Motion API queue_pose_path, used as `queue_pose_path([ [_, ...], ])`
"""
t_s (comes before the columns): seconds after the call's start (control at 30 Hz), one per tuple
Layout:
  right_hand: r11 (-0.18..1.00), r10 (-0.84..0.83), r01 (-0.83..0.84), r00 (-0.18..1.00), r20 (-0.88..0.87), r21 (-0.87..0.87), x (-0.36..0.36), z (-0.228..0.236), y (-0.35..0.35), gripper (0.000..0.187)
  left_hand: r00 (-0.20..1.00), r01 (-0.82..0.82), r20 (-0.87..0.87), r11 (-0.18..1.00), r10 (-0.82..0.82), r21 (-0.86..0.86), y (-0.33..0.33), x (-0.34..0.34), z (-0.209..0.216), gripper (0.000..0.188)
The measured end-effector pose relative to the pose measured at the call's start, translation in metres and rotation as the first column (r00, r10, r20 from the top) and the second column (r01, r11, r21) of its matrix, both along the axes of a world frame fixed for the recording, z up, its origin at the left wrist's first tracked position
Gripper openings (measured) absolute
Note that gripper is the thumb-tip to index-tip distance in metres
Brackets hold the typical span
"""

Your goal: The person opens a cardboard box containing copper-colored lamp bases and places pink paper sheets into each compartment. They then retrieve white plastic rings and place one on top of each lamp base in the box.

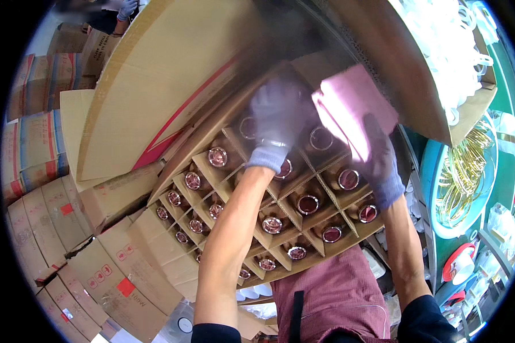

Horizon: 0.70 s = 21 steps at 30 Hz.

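An open cardboard carton (320,240) stands before me, split by cardboard dividers into many square cells. Round silvery-rimmed tops, such as this one (308,204), show in the cells, with dark red or pink inside; what kind of vessel they belong to I cannot make out. My left hand (277,111), in a grey-lilac glove, hovers over or reaches into the far cells, its fingers smeared by motion. To its right, my gloved right hand (377,151) grips a stack of pink sheets (355,103) above the carton's far right side. Glare washes out part of the stack.
A raised carton flap (154,86) curves up at the far left. Closed cartons (106,274) are stacked on the left. At the right stand a box of white plastic pieces (440,46) and a light-blue basin of gold-coloured loops (440,220). Another person's gloved hand (127,9) shows at top left.
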State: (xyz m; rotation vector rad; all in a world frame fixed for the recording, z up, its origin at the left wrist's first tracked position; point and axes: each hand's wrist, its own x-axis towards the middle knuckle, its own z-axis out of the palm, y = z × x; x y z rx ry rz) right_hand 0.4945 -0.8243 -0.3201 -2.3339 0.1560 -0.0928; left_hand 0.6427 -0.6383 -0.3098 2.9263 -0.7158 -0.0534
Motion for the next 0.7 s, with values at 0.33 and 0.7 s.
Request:
queue_pose_path([
  [0.33, 0.737, 0.053, 0.157, 0.957, -0.287, 0.658, -0.037, -0.01, 0.007, 0.04, 0.757, -0.325, -0.651, 0.837, -0.05, -0.441, 0.013, -0.011, 0.052, 0.05],
  [0.7, 0.602, 0.159, 0.432, 0.759, -0.631, 0.671, -0.007, 0.044, 0.021, 0.035, 0.364, -0.776, -0.918, 0.493, -0.158, -0.392, 0.087, -0.063, 0.064, 0.035],
])
